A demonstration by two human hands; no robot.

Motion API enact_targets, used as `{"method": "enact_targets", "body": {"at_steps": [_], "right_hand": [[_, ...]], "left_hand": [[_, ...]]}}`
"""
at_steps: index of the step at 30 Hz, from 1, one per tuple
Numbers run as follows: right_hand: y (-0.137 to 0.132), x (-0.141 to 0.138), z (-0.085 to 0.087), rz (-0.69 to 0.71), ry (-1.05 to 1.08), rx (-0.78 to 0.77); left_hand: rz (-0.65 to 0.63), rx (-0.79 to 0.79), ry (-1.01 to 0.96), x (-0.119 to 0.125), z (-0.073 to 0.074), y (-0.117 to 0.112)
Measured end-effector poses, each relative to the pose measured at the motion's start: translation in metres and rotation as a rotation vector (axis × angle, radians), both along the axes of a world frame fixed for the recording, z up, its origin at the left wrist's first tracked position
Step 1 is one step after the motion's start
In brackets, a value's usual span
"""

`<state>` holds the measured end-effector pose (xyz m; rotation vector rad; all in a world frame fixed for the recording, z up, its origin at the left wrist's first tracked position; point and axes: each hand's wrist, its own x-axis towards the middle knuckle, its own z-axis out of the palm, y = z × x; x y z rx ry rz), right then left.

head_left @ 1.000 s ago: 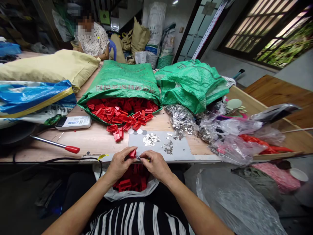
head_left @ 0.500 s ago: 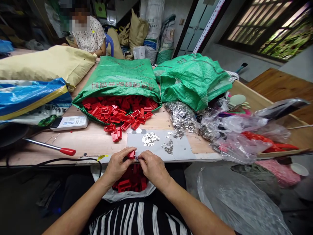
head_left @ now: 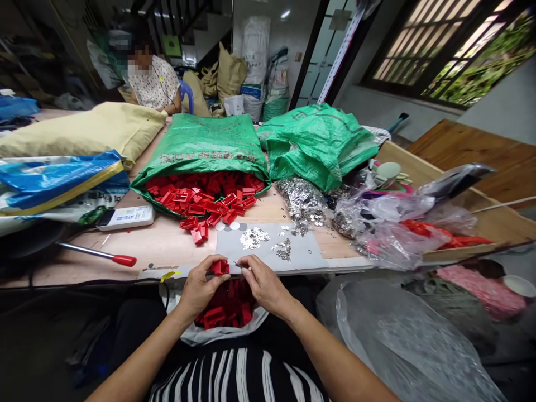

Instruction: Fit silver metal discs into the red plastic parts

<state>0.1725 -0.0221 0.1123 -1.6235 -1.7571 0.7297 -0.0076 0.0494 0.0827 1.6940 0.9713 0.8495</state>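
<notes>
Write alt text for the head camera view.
A person's left hand holds a small red part while the right hand pinches a thin dark object close by, over a white bag of red parts. Beyond, a green sack spills more red parts onto a table, near small silver pieces on a gray sheet.

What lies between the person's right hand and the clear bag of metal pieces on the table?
A gray sheet with small metal pieces scattered on it lies between the right hand and the bag, as the head view shows.
</notes>
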Motion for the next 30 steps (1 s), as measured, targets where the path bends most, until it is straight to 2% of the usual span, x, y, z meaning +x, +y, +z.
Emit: {"method": "enact_targets", "body": {"at_steps": [3,9,14,19,23,27,30], "right_hand": [[-0.006,0.001,0.002,0.037,0.119,-0.063],[-0.012,-0.006,0.013,0.144,0.26,-0.106],[-0.013,-0.011,0.017,0.137,0.226,-0.085],[-0.014,-0.013,0.02,0.106,0.184,-0.028],[-0.013,-0.013,0.022,0.079,0.14,0.023],[-0.009,-0.011,0.019,0.065,0.208,0.027],[-0.008,-0.009,0.012,0.057,0.229,-0.033]], "left_hand": [[0.013,-0.158,-0.154,0.0,0.008,-0.006],[-0.031,-0.743,-0.647,0.004,0.029,-0.017],[-0.007,-1.006,-0.812,0.005,0.03,-0.023],[0.064,-1.12,-0.859,0.008,0.029,-0.028],[0.105,-1.124,-0.864,0.011,0.031,-0.031],[0.022,-1.099,-0.84,0.01,0.03,-0.034],[-0.087,-0.959,-0.733,0.004,0.027,-0.033]]}}
